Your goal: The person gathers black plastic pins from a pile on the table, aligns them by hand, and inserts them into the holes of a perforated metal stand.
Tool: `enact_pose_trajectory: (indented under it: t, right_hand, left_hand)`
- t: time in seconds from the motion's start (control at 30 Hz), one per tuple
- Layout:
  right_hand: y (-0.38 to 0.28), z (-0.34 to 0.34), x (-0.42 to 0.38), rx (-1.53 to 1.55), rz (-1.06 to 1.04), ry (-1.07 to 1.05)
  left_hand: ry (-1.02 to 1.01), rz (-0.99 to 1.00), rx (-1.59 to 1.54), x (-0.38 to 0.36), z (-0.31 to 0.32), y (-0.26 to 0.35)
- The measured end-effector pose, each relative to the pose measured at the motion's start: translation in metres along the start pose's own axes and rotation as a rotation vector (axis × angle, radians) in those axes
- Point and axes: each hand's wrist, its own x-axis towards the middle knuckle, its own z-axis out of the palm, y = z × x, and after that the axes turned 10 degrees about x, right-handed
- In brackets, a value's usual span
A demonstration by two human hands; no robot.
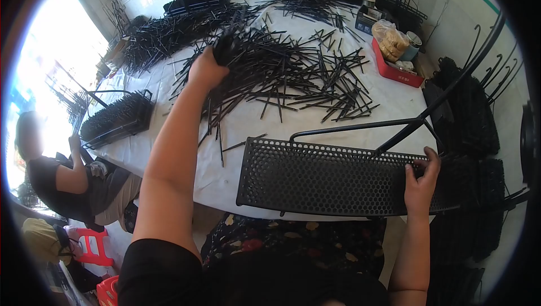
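My left hand [208,69] reaches to the far side of the pile of thin black sticks [270,69], its fingers closed round a bunch of dark sticks [226,47] that is partly blurred. Near the table's front edge lies a long black perforated rack [321,176], with a bent black rod rising from its back edge. At the rack's right part is my right hand [422,176], thumb and forefinger curved near the back rim. Whether those fingertips hold something small is too unclear to tell.
A red tray [394,72] with a bag and cups stands at the back right. Another rack, filled with dark bristles [115,115], is at the left beside a seated person [62,176]. Two people sit across the table. Black racks are stacked at the right [462,108].
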Motion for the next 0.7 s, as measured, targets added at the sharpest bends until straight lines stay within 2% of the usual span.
enact_pose_trajectory:
  t: [0.07,0.1,0.13,0.17,0.23,0.3,0.4,0.47,0.5,0.57,0.6,0.63,0.67,0.7]
  right_hand:
    - [0.002,0.001,0.000,0.070,0.048,0.075]
    - [0.002,0.002,0.000,0.136,0.096,0.151]
    - [0.000,0.001,0.002,0.133,0.100,0.142]
    - [-0.006,0.001,0.006,0.186,0.064,0.188]
    - [-0.002,0.004,0.002,0.258,0.041,0.169]
    - [-0.001,0.003,0.001,0.243,0.071,0.130]
    - [-0.004,0.002,0.002,0.178,0.109,0.035]
    - [0.008,0.001,0.001,-0.075,-0.013,-0.047]
    - [0.007,0.001,0.001,-0.078,-0.009,-0.051]
    - [0.000,0.003,0.002,0.091,0.087,0.104]
    - [-0.001,0.005,0.002,0.085,0.096,0.108]
    - [-0.002,0.006,0.002,0.083,0.071,0.144]
    - [-0.002,0.004,0.001,0.074,0.047,0.181]
    - [-0.001,0.002,0.002,0.150,0.114,0.152]
  left_hand:
    - [0.113,0.015,-0.294,0.025,0.011,-0.019]
    - [0.126,-0.007,-0.484,0.027,0.009,-0.017]
    - [0.136,-0.034,-0.674,0.026,0.007,-0.015]
    - [0.122,-0.002,-0.958,0.031,0.013,-0.017]
    - [-0.040,0.011,-1.228,0.016,-0.002,-0.010]
    - [-0.007,-0.030,-1.226,0.017,0.004,-0.014]
    - [-0.061,-0.149,-1.340,0.019,0.009,-0.021]
    - [-0.054,-0.252,-1.561,0.019,0.006,-0.018]
    - [-0.075,-0.190,-1.601,0.022,0.006,-0.019]
    - [-0.116,-0.155,-1.629,0.025,0.004,-0.023]
    - [-0.157,-0.114,-1.658,0.027,0.001,-0.022]
    - [-0.064,-0.050,-1.650,0.028,0.000,-0.018]
    - [-0.073,0.005,-1.544,0.029,-0.001,-0.015]
    - [-0.075,0.059,-1.440,0.032,0.000,-0.017]
